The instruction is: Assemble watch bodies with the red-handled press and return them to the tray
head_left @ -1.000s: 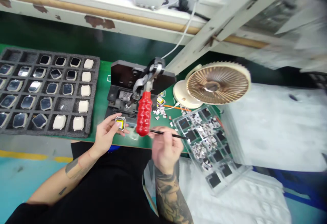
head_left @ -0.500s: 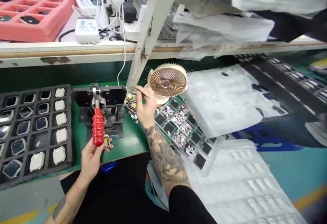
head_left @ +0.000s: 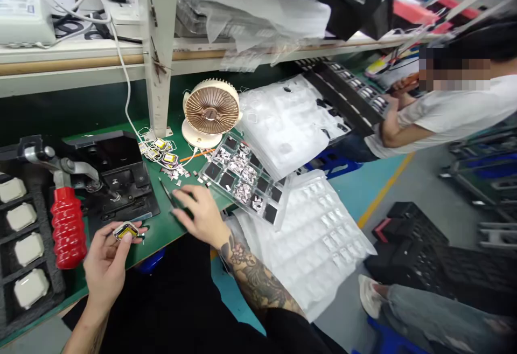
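Observation:
My left hand (head_left: pixel 107 265) pinches a small rounded-square watch case (head_left: pixel 126 231), its inside with a yellow part turned upward. It is just in front of a black toggle-clamp press (head_left: pixel 117 176) with a red ribbed handle (head_left: pixel 68 230). To the right, my right hand (head_left: pixel 200 215) hovers low over the green bench, thumb and fingers apart. A thin dark pointed tool, like tweezers (head_left: pixel 165 191), lies by its fingertips; whether they touch it I cannot tell. Beyond are several watch parts with yellow pieces (head_left: pixel 165 152) and small loose bits.
Behind stands a beige fan (head_left: pixel 212 109). A clear compartment tray (head_left: pixel 242 179) of small pieces lies to the right, near white plastic sheeting (head_left: pixel 283 122) and a moulded tray (head_left: pixel 311 235). At left is a foam tray (head_left: pixel 52 268) of white cases. A co-worker (head_left: pixel 456 106) sits at far right.
The view has swung right and closer. My right hand has come down from beside the fan toward the bench edge, and its fingers have spread from the thin tool. My left hand still holds the watch case.

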Demonstrator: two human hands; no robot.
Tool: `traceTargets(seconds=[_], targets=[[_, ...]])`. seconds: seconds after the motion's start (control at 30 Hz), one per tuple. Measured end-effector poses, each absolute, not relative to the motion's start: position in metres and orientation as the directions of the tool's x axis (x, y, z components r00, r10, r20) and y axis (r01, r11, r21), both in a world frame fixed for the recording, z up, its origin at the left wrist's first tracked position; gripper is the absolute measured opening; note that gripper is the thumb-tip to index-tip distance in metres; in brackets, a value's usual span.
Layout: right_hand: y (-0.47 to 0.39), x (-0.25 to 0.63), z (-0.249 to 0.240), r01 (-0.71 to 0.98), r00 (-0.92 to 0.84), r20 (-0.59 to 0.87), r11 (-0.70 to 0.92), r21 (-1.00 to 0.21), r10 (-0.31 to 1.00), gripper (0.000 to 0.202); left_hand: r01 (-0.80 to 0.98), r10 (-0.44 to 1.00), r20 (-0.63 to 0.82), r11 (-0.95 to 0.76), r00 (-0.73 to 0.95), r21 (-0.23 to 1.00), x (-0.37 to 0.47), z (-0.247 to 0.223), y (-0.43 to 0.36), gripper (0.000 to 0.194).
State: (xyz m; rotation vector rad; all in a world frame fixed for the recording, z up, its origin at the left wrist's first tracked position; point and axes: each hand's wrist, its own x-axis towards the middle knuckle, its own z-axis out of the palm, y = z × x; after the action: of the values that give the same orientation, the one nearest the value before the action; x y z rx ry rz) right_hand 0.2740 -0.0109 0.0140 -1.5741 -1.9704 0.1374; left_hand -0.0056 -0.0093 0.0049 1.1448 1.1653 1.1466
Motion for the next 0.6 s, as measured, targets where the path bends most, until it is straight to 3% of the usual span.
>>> traceTargets(seconds=[0.1,0.17,0.23,0.4,0.6], targets=[[0.0,0.333,0.031,0.926,0.125,0.422,0.047,-0.375,0.898,0.028,0.002,0.997,-0.057,0.057,0.053,0.998,-0.005,0.006,-0.01,0.055],[0.009,0.375,0.041,0.945,0.26,0.315,-0.172,-0.28,0.913,0.027,0.025,0.997,-0.055,0.054,0.051,0.998,-0.005,0.007,-0.01,0.055],[0.017,0.408,0.045,0.933,0.331,0.197,-0.289,-0.216,0.923,0.025,0.034,0.997,-0.05,0.048,0.057,0.998,-0.004,0.008,-0.01,0.05],[0.03,0.433,0.034,0.93,0.296,0.115,-0.259,-0.261,0.948,0.015,0.045,0.993,-0.043,0.039,0.107,0.998,-0.005,0.009,-0.01,0.045],[0.028,0.434,0.025,0.897,0.294,0.201,-0.197,-0.396,0.935,0.013,0.052,0.991,-0.041,0.034,0.128,0.998,-0.005,0.01,-0.01,0.044]])
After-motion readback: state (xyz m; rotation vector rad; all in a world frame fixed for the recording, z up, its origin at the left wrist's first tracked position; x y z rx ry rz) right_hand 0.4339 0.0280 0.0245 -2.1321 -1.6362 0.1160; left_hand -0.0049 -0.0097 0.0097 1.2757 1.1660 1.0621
